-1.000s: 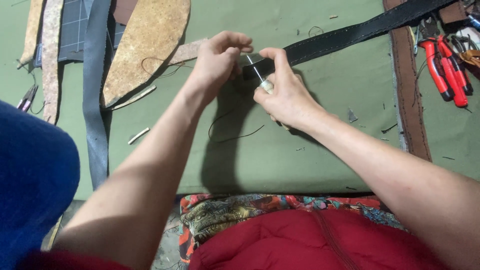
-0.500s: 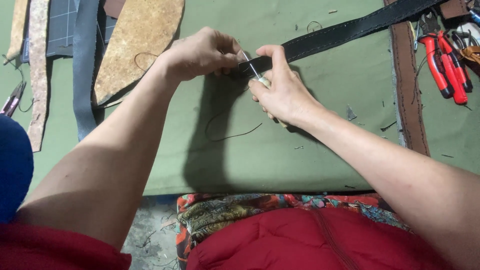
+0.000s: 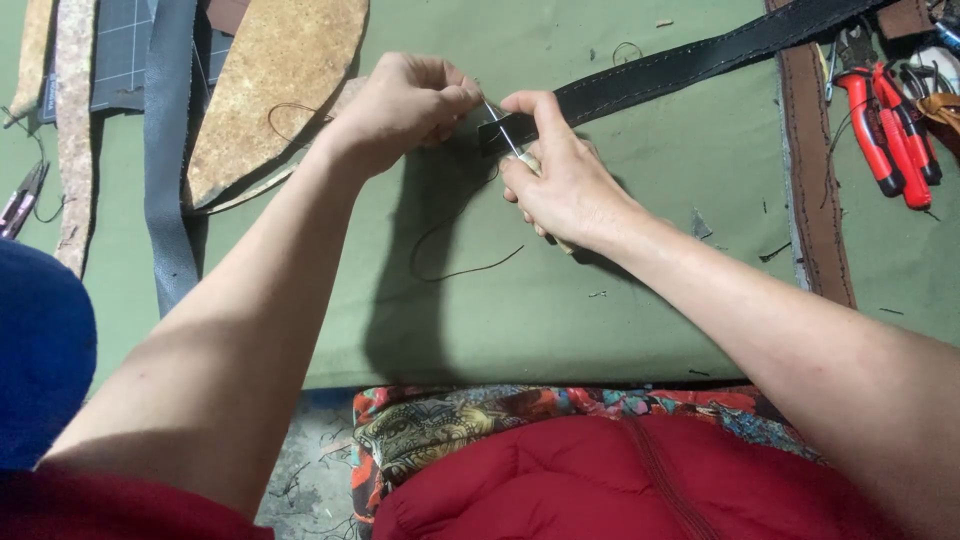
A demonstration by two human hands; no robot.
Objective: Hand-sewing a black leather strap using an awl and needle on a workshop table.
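Black strap (image 3: 690,62) with pale stitching along its edges is laid slanting across the green mat (image 3: 560,310), its near end at the hands. This end is pinched by the left hand (image 3: 405,105), fingers closed. A thin awl (image 3: 503,132) is gripped in the closed right hand (image 3: 560,180), its point at the strap end. Dark thread (image 3: 450,255) is looped below. Red pliers (image 3: 885,130) lie far right; bare mat is left near the front edge.

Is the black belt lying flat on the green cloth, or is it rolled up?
Flat: the black belt stretches straight across the green cloth, its near end held between the left hand and right hand.
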